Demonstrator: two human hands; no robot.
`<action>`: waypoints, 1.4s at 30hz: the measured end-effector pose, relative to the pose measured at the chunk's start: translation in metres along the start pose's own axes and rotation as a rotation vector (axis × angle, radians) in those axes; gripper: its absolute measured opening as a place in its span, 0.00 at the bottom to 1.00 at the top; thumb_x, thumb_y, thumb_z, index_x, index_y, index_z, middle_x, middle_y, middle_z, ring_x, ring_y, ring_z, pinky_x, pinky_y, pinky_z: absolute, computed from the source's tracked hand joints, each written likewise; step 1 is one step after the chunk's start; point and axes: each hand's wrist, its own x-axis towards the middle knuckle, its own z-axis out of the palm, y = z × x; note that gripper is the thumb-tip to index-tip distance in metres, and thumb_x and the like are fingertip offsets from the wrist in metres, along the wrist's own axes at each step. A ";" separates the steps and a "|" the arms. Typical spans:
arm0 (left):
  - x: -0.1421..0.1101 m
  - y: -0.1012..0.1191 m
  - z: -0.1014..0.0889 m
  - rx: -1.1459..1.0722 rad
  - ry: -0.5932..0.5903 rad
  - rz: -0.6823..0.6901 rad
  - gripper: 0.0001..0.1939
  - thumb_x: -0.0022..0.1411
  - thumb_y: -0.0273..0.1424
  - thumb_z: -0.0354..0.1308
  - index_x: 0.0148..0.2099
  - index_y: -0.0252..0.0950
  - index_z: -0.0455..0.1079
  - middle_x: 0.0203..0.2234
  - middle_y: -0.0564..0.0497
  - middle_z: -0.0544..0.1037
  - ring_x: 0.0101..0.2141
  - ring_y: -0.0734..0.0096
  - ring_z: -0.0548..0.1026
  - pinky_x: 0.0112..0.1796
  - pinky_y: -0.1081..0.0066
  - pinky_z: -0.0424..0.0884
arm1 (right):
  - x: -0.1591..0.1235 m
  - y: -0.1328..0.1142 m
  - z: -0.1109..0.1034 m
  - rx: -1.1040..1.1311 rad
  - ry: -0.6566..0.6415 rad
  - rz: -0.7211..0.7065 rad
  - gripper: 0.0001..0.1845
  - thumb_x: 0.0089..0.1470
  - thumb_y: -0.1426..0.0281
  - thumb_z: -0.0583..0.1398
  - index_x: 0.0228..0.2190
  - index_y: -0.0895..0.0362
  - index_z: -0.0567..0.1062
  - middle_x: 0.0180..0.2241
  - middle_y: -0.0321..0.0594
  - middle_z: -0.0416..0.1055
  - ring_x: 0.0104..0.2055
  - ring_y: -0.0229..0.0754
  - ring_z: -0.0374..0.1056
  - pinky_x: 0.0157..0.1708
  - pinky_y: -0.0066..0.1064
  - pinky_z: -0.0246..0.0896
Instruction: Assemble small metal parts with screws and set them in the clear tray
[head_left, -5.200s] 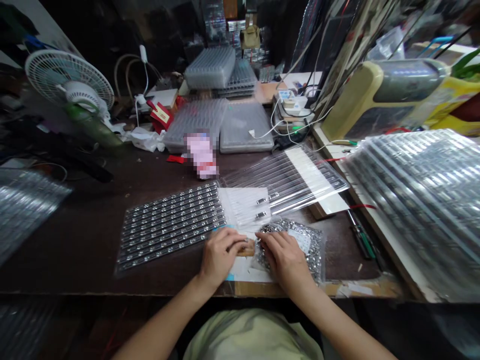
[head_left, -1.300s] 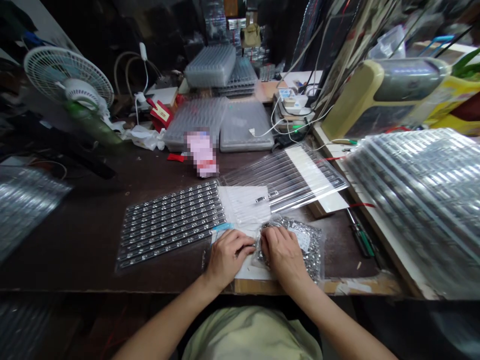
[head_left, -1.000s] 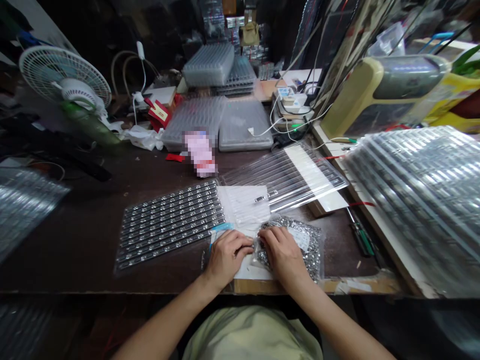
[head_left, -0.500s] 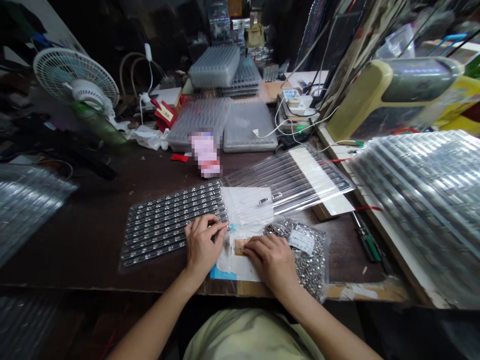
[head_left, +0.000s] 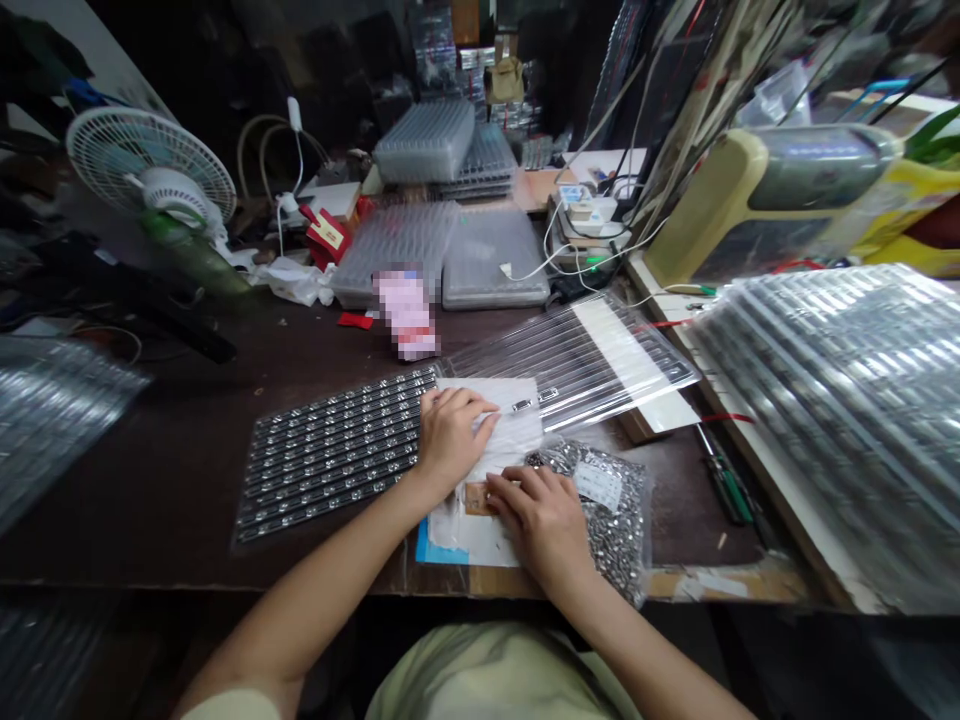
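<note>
My left hand (head_left: 456, 432) reaches over the white sheet (head_left: 517, 445), palm down. Its fingers are stretched out, with thumb and forefinger apart and nothing visible between them. Two small dark metal pieces (head_left: 521, 405) lie just right of its fingertips. Beneath my left wrist's side is a clear tray (head_left: 330, 450) filled with rows of similar dark strips. My right hand (head_left: 546, 525) rests with bent fingers together at a small brown patch (head_left: 478, 498) on a white and blue sheet (head_left: 442, 545); whatever its fingertips hold is hidden. Beside it lies a clear bag of small metal parts (head_left: 622, 535).
A ribbed clear tray (head_left: 577, 350) with a white strip lies behind my hands. A screwdriver (head_left: 727, 485) with a green handle is at right, near stacked plastic trays (head_left: 832, 400). At the back stand a blurred phone-like object (head_left: 406, 315), closed trays (head_left: 495, 260) and a fan (head_left: 154, 165).
My left hand has moved right and away from me, from the filled tray's edge onto the white sheet, with its fingers opening. My right hand has stayed almost in place.
</note>
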 end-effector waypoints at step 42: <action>-0.091 0.003 0.002 -0.257 -0.065 -0.032 0.06 0.60 0.28 0.58 0.38 0.39 0.75 0.29 0.50 0.75 0.33 0.69 0.74 0.35 0.70 0.71 | 0.000 0.019 -0.018 0.184 0.018 0.011 0.10 0.59 0.74 0.51 0.35 0.56 0.72 0.33 0.41 0.72 0.36 0.41 0.66 0.37 0.32 0.61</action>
